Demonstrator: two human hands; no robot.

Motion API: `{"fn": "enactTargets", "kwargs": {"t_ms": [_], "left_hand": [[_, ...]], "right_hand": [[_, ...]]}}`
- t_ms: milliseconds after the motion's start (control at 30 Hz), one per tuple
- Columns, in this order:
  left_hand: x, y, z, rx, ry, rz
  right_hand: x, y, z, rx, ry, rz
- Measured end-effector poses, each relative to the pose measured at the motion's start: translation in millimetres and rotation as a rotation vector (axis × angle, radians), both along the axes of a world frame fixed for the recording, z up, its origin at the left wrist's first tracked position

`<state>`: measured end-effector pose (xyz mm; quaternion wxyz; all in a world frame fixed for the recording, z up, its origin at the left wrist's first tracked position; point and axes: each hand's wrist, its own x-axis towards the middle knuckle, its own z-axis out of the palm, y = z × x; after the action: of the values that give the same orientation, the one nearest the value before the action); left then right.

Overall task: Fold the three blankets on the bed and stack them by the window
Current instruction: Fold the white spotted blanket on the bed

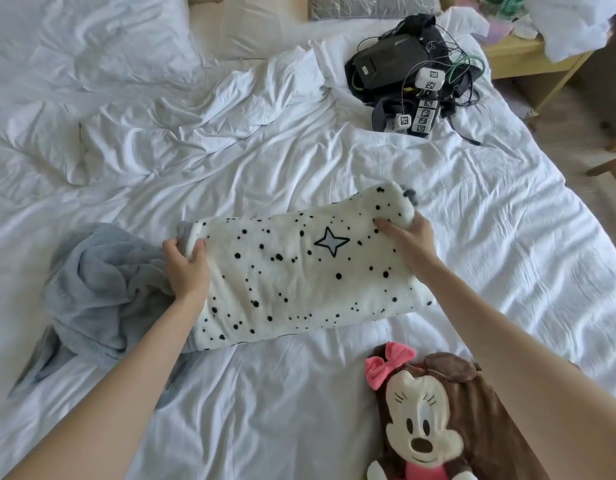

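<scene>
The spotted blanket [299, 282] is being gripped at its far corners by the left hand [187, 268] and right hand [408, 237].

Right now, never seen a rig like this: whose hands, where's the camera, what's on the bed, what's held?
There is no machine here. A person works with bare hands, and the single picture comes from a wide-angle camera worn on their head, looking down at a bed. The left hand and the right hand each grip one end of a partly folded white spotted blanket. A crumpled grey blanket lies to its left. A brown plush blanket with a cartoon mouse face lies near the right forearm. Farther away sits a black device with cables.
</scene>
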<state>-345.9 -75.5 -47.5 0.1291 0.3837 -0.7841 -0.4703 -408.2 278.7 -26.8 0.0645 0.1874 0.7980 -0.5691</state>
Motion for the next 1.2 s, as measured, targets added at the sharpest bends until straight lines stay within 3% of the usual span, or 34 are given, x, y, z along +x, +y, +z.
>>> {"fn": "enactTargets", "kwargs": {"t_ms": [100,233,300,367,467,567,733,867,900,1000,1133,1200], "left_hand": [[0.3,2.3,0.2,-0.094,0.073,-0.030],[-2.5,9.4,1.9,-0.089,-0.234,-0.107],[1.3,14.4,4.2,-0.318,-0.261,-0.172],[6.4,24.3,7.0,-0.600,-0.163,-0.306],[9.7,50.2,1.3,-0.801,-0.056,-0.628],[8.4,75.5,-18.7,-0.812,-0.136,-0.897],[-2.6,84.6,-51.7,-0.753,-0.402,-0.949],[-18.1,92.2,-46.5,-0.570,-0.523,-1.022],[-22.6,90.3,-39.3,-0.414,-0.517,-1.017],[-22.0,65.7,-6.2,0.342,-0.288,-0.839],[0.9,15.3,22.8,0.852,-0.088,-0.509],[11.8,-4.4,28.0,0.997,-0.031,-0.320]], "right_hand": [[7.3,11.7,-6.3,0.005,0.118,-0.120],[16.9,24.2,-30.7,0.110,-0.113,-0.119],[16.0,28.5,-38.2,0.134,-0.252,-0.105],[14.6,29.8,-38.7,0.049,-0.328,-0.093],[15.8,29.1,-34.8,-0.121,-0.388,-0.053],[19.0,30.5,-28.9,-0.237,-0.421,-0.029],[17.3,31.7,-4.5,-0.280,-0.414,0.091],[17.8,8.2,23.3,-0.276,-0.372,0.149],[18.4,-1.7,31.7,-0.293,-0.364,0.154],[18.7,-35.8,56.9,-0.343,-0.303,0.178],[19.7,-97.5,79.1,-0.367,-0.249,0.250],[24.7,-132.3,82.4,-0.399,-0.244,0.356]]}}
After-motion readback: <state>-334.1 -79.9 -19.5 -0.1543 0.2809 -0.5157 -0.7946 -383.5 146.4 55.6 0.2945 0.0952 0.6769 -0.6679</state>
